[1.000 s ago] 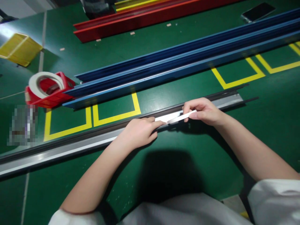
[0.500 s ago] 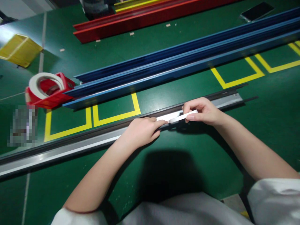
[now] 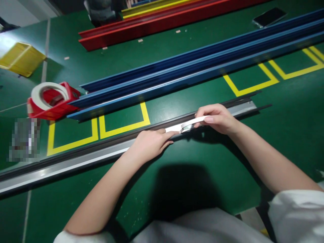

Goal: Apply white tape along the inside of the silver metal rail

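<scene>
A long grey metal rail [image 3: 76,165] with black strips along it lies across the green table. My right hand [image 3: 217,118] is closed around a thin roll of white tape [image 3: 196,122], held flat just above the rail. A short length of white tape [image 3: 173,128] runs from the roll to my left hand [image 3: 149,144], whose fingertips press it down onto the rail. Both hands sit close together near the rail's middle.
Long blue rails [image 3: 192,67] lie behind the grey one, red and yellow rails [image 3: 157,20] farther back. A red tray with a big white tape roll [image 3: 49,98] stands at left, a yellow bin [image 3: 21,59] beyond it. A phone [image 3: 269,17] lies at back right. Yellow lines mark the table.
The view has shifted slightly. My right hand has tilted the tape roll so its open centre shows; my left fingers stay pressed on the tape end.
</scene>
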`<state>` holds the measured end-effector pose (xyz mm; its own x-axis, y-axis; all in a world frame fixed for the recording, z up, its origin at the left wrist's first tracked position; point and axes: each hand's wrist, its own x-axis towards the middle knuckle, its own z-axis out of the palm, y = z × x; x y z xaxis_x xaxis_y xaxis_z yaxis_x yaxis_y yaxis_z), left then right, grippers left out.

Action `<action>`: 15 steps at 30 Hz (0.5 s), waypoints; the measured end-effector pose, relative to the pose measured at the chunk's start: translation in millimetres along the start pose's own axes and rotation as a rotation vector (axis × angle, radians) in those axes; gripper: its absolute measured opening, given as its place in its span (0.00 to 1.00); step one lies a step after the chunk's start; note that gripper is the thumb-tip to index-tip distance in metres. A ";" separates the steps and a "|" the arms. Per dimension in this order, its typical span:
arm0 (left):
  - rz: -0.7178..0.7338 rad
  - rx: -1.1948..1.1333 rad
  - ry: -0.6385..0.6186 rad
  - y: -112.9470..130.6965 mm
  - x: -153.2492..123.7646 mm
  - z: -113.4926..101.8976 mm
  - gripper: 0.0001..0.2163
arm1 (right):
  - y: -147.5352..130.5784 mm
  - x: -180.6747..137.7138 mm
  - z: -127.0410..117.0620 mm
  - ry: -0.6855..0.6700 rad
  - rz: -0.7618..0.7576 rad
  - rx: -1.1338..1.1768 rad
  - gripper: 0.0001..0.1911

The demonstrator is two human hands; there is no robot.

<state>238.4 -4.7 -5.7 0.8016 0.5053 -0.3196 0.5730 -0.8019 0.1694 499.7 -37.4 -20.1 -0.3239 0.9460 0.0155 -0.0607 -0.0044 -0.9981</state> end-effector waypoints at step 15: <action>0.002 -0.079 -0.044 -17.5 -12.0 -5.2 0.18 | -0.9 0.3 -6.1 0.049 0.006 -0.030 0.11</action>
<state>219.6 4.9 0.0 0.7954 0.4881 -0.3593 0.5846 -0.7742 0.2426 505.4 -35.1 -19.5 -0.2773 0.9608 0.0078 -0.0301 -0.0006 -0.9995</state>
